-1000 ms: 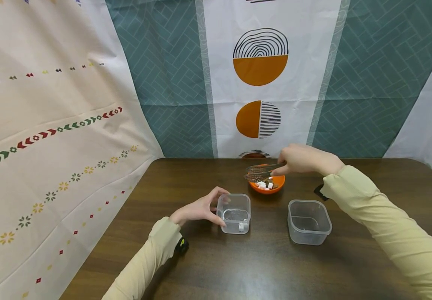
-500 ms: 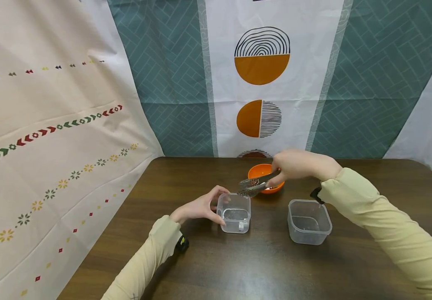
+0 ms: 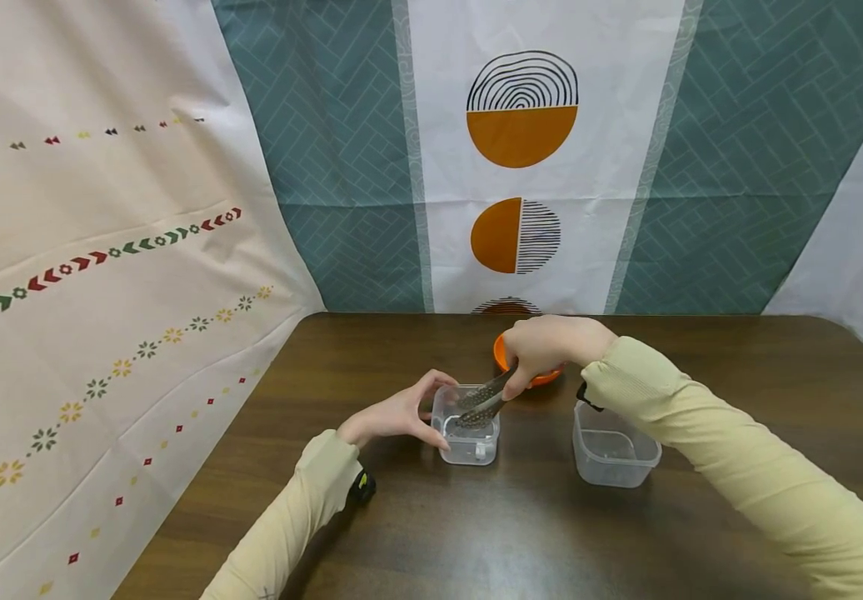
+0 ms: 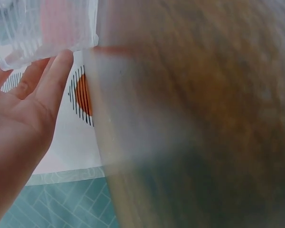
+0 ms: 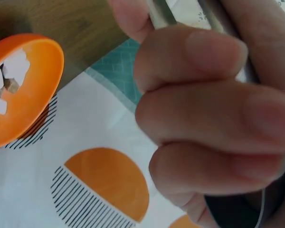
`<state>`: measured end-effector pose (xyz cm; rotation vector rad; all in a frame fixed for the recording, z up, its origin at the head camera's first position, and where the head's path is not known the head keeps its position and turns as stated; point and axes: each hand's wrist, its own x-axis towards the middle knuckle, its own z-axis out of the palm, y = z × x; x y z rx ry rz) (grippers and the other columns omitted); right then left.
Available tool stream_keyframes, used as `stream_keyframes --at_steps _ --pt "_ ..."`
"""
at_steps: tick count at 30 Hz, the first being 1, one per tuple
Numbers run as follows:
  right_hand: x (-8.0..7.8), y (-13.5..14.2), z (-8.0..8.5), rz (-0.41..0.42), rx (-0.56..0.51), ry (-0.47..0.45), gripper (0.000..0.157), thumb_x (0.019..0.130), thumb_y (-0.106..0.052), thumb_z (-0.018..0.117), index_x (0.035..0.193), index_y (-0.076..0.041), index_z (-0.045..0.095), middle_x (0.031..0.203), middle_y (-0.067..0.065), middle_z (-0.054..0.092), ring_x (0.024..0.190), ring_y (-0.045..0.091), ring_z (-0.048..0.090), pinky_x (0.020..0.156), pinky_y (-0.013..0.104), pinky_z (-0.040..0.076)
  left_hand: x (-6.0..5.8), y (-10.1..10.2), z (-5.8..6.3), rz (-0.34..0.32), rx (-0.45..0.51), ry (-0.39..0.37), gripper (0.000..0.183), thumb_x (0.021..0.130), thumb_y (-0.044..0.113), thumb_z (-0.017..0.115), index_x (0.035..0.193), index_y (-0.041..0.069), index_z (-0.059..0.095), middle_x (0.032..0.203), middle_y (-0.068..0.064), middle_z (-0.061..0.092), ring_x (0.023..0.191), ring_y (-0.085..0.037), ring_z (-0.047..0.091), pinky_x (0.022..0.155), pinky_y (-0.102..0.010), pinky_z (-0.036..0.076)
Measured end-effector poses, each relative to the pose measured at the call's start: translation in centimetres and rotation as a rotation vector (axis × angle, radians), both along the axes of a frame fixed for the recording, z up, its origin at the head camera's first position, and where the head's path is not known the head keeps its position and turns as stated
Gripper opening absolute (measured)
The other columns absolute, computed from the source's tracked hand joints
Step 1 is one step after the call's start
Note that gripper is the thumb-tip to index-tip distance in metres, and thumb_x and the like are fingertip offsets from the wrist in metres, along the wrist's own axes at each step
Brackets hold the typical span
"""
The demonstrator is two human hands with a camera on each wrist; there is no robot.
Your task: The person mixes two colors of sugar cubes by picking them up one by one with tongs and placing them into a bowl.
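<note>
My left hand [image 3: 394, 417] holds the left side of a clear plastic container [image 3: 465, 454], thumb in front and fingers behind. A small white cube [image 3: 481, 450] shows near its front right corner. My right hand [image 3: 551, 343] grips metal tongs [image 3: 486, 402] with perforated heads, which reach down into this container. In the right wrist view the fingers [image 5: 199, 109] curl round the tong handles [image 5: 160, 12]. Whatever sits between the tong heads is hidden. Behind the right hand stands an orange bowl [image 5: 50, 85], holding several white cubes [image 5: 15, 66] and brown pieces [image 5: 11, 85].
A second clear container [image 3: 615, 471] stands to the right on the dark wooden table [image 3: 521, 533], partly under the right forearm. Patterned cloth [image 3: 521, 183] hangs behind the table's far edge, and cream embroidered cloth [image 3: 102, 292] runs along the left.
My right hand has brought the tongs from over the orange bowl, left and toward me, down into the left container. The left hand has stayed on that container.
</note>
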<state>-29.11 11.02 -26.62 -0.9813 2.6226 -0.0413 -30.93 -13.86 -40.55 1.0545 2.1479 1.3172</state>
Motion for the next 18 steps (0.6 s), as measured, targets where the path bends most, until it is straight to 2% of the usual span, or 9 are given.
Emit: stream_keyframes --at_steps 3,8,13,18 --pt "-0.1 -0.9 -0.3 -0.027 0.037 -0.014 0.035 0.072 -0.038 0.072 0.054 -0.014 0.054 0.047 -0.006 0.038 0.040 0.009 0.033 0.042 0.025 0.026 0.1 0.0 0.1 0.001 -0.003 0.000 0.077 0.067 0.009 0.081 0.126 0.016 0.032 0.123 -0.004 0.040 0.112 -0.015 0.041 0.085 -0.033 0.043" --pt "-0.1 -1.9 -0.7 -0.024 0.099 -0.007 0.031 0.071 -0.037 0.072 0.054 -0.013 0.064 0.045 -0.009 0.047 0.043 0.008 0.039 0.043 0.025 0.028 0.1 0.0 0.2 -0.001 -0.016 0.003 0.078 0.067 0.013 0.082 0.127 0.015 0.031 0.123 -0.004 0.040 0.113 -0.015 0.040 0.084 -0.033 0.043" --pt "0.1 -2.4 -0.9 -0.021 0.131 0.010 0.030 0.067 -0.037 0.072 0.047 -0.016 0.062 0.044 -0.010 0.050 0.046 0.009 0.043 0.044 0.026 0.031 0.1 0.0 0.2 -0.010 -0.012 -0.006 0.078 0.068 0.014 0.081 0.127 0.013 0.031 0.123 -0.006 0.041 0.113 -0.017 0.041 0.085 -0.034 0.042" --pt "0.3 -2.8 -1.2 -0.009 0.153 0.020 0.031 0.066 -0.035 0.071 0.044 -0.018 0.058 0.039 -0.010 0.042 0.040 0.007 0.037 0.041 0.024 0.028 0.1 0.0 0.2 -0.013 -0.004 -0.012 0.077 0.068 0.010 0.080 0.128 0.014 0.031 0.124 -0.007 0.041 0.113 -0.017 0.040 0.086 -0.034 0.042"
